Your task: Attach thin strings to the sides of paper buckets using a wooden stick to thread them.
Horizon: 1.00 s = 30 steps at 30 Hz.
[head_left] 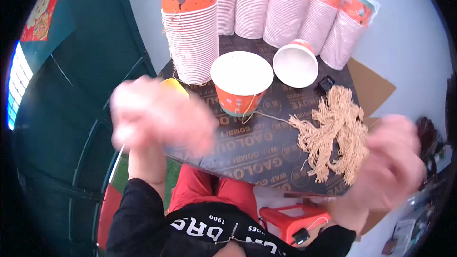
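While both hands blur, left hand (159, 116) at nine o'clock and right hand (388, 164) at four, grips unreadable, tan string bundle (333, 131) lies ready beside the upright orange paper cup (242, 82).

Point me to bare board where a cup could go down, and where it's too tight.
Free: the dark board in front of the upright cup, between the blurred left hand and the string bundle. Crowded: the back edge, with stacked cups, sleeved stacks and a tipped cup. The right hand blurs past the board's right edge.
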Tool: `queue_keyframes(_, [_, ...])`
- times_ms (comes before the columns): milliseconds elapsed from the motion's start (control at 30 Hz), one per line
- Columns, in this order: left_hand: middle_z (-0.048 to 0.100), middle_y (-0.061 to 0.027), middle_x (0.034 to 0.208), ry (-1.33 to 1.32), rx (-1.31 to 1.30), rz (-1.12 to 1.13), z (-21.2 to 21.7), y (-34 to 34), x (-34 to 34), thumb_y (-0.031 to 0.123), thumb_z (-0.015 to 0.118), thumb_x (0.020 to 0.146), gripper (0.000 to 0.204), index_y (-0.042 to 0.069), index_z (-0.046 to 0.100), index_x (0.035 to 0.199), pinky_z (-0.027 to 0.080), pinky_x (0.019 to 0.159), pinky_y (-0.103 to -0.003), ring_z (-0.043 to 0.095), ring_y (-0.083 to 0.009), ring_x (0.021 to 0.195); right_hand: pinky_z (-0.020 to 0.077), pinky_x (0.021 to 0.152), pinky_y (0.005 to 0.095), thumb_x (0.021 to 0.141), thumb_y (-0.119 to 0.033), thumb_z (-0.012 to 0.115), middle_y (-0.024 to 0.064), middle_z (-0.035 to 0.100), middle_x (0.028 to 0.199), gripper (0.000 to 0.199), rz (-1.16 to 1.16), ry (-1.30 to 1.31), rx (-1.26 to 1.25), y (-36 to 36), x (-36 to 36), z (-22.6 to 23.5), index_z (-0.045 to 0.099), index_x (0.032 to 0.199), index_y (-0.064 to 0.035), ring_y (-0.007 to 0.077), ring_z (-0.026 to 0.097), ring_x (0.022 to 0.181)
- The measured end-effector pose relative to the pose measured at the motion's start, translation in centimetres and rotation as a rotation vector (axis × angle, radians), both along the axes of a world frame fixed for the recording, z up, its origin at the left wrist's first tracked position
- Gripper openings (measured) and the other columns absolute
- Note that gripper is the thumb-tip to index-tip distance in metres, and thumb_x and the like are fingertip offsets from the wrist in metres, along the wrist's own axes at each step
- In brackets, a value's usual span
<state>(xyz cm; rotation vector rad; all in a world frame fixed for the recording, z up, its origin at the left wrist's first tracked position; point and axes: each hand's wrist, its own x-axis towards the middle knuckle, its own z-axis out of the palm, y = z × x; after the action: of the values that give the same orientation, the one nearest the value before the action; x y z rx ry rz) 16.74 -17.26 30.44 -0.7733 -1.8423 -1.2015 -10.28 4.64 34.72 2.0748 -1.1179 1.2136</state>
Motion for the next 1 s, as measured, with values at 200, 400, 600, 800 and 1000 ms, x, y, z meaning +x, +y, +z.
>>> queue_keyframes(200, [0.069, -0.0226, 0.083, -0.474, -0.278, 1.266, -3.5, -5.8, -6.0, 0.013, 0.057, 0.093, 0.021, -0.004, 0.069, 0.097, 0.055, 0.072, -0.040, 0.071, -0.0328, 0.080, 0.0449, 0.065, 0.0209, 0.096, -0.003, 0.057, 0.0001, 0.064, 0.088, 0.010, 0.198, -0.935, 0.665, -13.1, 1.6, -15.0, 0.063, 0.101, 0.0026, 0.0042, 0.053, 0.074])
queue_keyframes(400, [0.064, -0.0244, 0.071, -0.803, -0.518, 1.368, -6.9, -5.6, -6.4, 0.011, 0.055, 0.088, 0.016, -0.001, 0.063, 0.082, 0.053, 0.066, -0.049, 0.067, -0.0410, 0.071, 0.0492, 0.079, 0.0249, 0.093, -0.008, 0.064, 0.0043, 0.065, 0.100, 0.024, 0.229, -1.024, 0.831, -16.3, 2.5, -22.3, 0.059, 0.113, 0.0029, 0.0089, 0.058, 0.087])
queue_keyframes(600, [0.066, -0.0243, 0.072, -0.800, -0.478, 1.266, -8.3, -2.8, -7.5, 0.009, 0.061, 0.084, 0.020, -0.002, 0.064, 0.101, 0.055, 0.065, -0.048, 0.068, -0.0408, 0.070, 0.0481, 0.090, 0.0268, 0.094, -0.008, 0.064, 0.0113, 0.063, 0.113, 0.033, 0.399, -1.214, 0.866, -16.6, 3.3, -22.4, 0.049, 0.122, 0.0026, 0.0135, 0.060, 0.104])
queue_keyframes(800, [0.067, -0.0215, 0.071, -0.739, -0.403, 1.308, -9.4, 0.0, -8.2, 0.014, 0.068, 0.083, 0.039, -0.005, 0.054, 0.115, 0.054, 0.062, -0.046, 0.069, -0.0385, 0.068, 0.0507, 0.085, 0.0287, 0.100, -0.016, 0.055, 0.0118, 0.065, 0.100, 0.027, 0.460, -1.289, 0.791, -16.4, 3.2, -22.1, 0.048, 0.119, 0.0028, 0.0164, 0.064, 0.091])
queue_keyframes(1000, [0.066, -0.0180, 0.070, -0.621, -0.509, 1.315, -11.3, 1.7, -9.0, 0.013, 0.065, 0.082, 0.031, -0.002, 0.052, 0.106, 0.053, 0.062, -0.045, 0.068, -0.0362, 0.067, 0.0497, 0.064, 0.0278, 0.103, -0.028, 0.047, 0.0113, 0.064, 0.088, 0.031, 0.539, -1.363, 0.768, -15.7, 2.8, -21.2, 0.050, 0.112, 0.0014, 0.0153, 0.060, 0.069])
